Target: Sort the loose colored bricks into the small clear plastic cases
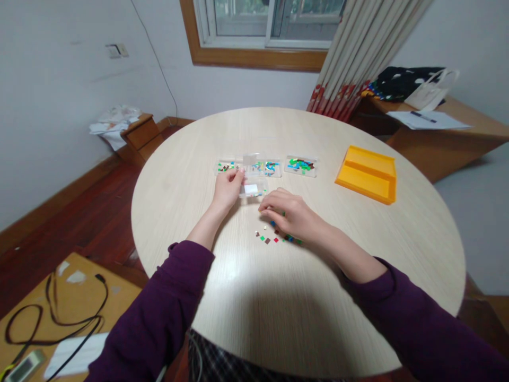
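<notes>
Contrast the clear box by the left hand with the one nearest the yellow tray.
The near clear box shows few pieces and a white patch; the rightmost clear box holds a dense coloured heap, with no patch visible. The left hand is at the near clear box's edge; no hand touches the rightmost clear box. Both are see-through and rest on the table.

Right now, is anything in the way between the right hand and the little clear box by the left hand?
Nothing visible stands in the way: just a narrow bit of bare tabletop shows between the right hand and the clear box by the left hand.
</notes>
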